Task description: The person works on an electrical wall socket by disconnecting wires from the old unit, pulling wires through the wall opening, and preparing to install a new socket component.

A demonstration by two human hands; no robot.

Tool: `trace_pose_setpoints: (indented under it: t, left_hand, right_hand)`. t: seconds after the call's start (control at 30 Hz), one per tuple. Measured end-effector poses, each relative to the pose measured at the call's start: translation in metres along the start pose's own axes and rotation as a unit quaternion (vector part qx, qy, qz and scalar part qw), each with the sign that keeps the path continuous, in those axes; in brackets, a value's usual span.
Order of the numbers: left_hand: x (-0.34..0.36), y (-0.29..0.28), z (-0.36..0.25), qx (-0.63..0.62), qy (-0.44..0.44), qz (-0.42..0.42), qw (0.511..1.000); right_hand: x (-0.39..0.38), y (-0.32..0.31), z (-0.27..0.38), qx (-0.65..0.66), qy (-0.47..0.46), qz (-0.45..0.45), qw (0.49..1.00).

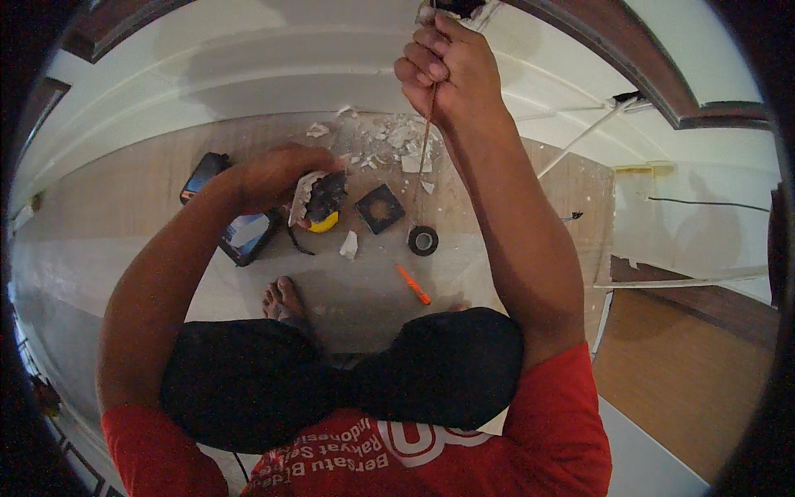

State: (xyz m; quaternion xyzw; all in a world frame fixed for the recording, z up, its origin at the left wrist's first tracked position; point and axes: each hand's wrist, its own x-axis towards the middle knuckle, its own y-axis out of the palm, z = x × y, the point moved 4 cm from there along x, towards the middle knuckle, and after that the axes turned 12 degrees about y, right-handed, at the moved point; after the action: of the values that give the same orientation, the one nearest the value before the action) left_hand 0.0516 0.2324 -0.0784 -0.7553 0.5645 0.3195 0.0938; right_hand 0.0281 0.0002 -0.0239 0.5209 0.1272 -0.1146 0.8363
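My right hand [451, 70] is raised to the wall, fingers closed around a thin brown wire [428, 132] that hangs toward the floor. Just above it is a dark, ragged hole [468, 7] in the wall. My left hand [286, 170], lower down, grips a dark grey, box-like piece with a crumbly white plaster edge [330, 195]. Most of the left fingers are hidden behind the wrist and the piece. Partly covered by that piece, a round yellow thing [325, 222] rests on the floor.
Broken plaster [389, 145] lies along the wall. Between my feet and the wall are a black square box [379, 209], a roll of black tape [423, 241] and an orange pen-shaped tool [412, 284]. Dark cases [248, 236] stand at left. A white cable [584, 137] slants down at right.
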Motion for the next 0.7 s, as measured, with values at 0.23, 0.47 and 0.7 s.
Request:
trace_pose_setpoints:
  t: [0.23, 0.47, 0.7]
  left_hand:
    - [-0.009, 0.009, -0.009, 0.209, 0.149, 0.007, 0.966]
    - [0.001, 0.004, -0.001, 0.243, 0.176, 0.026, 0.954]
    - [-0.005, 0.008, -0.014, 0.388, 0.304, 0.006, 0.870]
  right_hand:
    - [0.000, 0.005, 0.001, -0.018, 0.000, 0.000, 1.000]
    - [0.002, 0.014, 0.005, -0.064, -0.037, 0.024, 0.997]
    - [0.012, 0.005, 0.004, 0.026, -0.029, 0.054, 0.998]
